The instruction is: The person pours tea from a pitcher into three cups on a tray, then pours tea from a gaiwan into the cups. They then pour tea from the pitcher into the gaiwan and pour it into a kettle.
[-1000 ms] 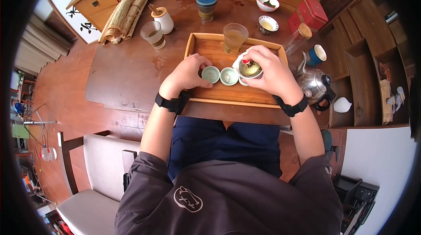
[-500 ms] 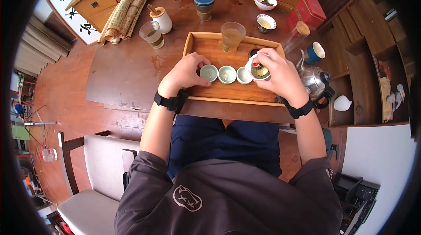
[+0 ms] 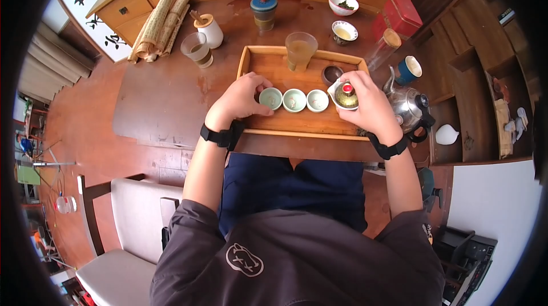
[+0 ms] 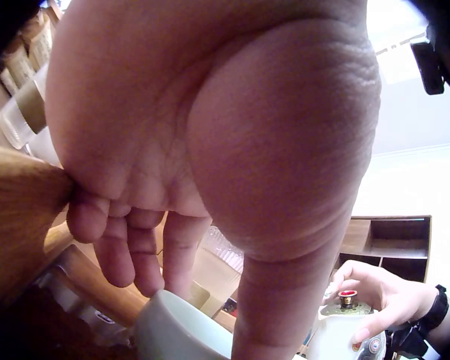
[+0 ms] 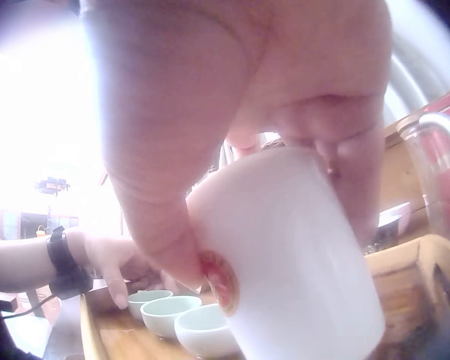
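Note:
In the head view three small pale green teacups stand in a row on a wooden tray. My left hand has its thumb and fingers around the leftmost teacup; the left wrist view shows this cup between index finger and thumb. Beside it stand the middle teacup and the right teacup. My right hand grips a white spouted pot by its sides, just right of that last cup. Its see-through lid has a red knob, and the spout points left.
A dark round dish and a glass of tea-coloured liquid sit at the tray's back. The steel kettle stands close to my right hand, outside the tray. Bowls, a red tin and a lidded cup stand farther back.
My right hand has carried the white pot rightward from over the right teacup, levelling it and uncovering the cup and the dark dish. My left hand has stayed at the leftmost teacup.

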Motion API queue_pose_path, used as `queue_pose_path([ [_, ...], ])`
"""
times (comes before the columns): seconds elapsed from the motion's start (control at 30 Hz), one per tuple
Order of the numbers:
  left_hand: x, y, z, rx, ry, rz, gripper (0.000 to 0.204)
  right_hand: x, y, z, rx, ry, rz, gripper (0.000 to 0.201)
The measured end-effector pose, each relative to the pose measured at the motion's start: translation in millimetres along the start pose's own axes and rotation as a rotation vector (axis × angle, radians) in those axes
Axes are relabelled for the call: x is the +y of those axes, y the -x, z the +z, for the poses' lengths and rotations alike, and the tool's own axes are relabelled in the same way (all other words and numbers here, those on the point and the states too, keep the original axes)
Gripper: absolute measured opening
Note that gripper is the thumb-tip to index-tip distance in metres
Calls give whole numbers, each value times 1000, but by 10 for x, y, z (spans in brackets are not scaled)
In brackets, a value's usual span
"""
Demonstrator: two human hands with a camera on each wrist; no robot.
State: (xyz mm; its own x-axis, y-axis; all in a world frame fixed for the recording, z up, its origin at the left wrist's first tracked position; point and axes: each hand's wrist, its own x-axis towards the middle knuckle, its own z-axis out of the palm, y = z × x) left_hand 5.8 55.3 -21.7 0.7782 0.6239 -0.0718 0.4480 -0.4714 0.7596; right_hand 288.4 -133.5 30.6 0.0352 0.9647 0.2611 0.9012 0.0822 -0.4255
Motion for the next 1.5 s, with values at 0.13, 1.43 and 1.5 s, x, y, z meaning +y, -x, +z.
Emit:
queue_pose_path([
  [0.13,-25,-10,3,11,-10,36,59,64,64,10,41,-22,98,65],
  [1.43,188,121,220,178,-311,109,53,-364,-537,917,-236,85,-81,47],
  [1.5,285,165,114,189,-276,106,52,-403,-535,793,-205,37,-90,48],
])
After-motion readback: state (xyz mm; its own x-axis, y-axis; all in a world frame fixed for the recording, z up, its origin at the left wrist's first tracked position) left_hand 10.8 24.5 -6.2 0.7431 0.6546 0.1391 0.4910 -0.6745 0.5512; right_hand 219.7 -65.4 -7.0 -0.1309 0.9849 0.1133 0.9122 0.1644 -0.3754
